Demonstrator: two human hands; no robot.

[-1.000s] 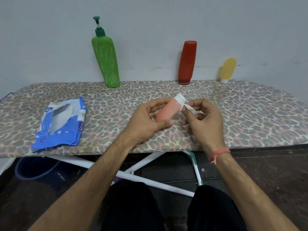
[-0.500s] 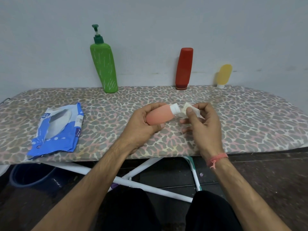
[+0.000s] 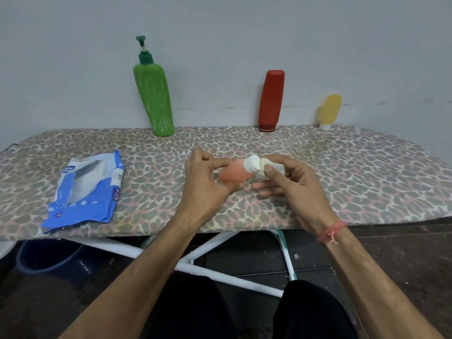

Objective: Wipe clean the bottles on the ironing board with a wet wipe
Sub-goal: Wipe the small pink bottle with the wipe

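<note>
Head view shows the left hand (image 3: 205,184) gripping a small soft peach bottle with a white cap (image 3: 233,174) tilted toward the right hand (image 3: 291,184), which pinches a folded white wet wipe (image 3: 265,166) against that cap, apparently to steady it for rubbing.

ironing board (image 3: 342,172): leopard print cover in grey, pink and pale yellow; white legs. pump bottle (image 3: 154,99): bright green with pale streaks, dark green pump. tall bottle (image 3: 271,100): red. small tube (image 3: 330,110): yellow, white cap. held bottle (image 3: 232,173): salmon pink, white cap. wipe (image 3: 267,165): white. wipes packet (image 3: 85,189): blue and white. wrist thread (image 3: 331,231): coral. bucket (image 3: 46,255): dark blue.
</note>
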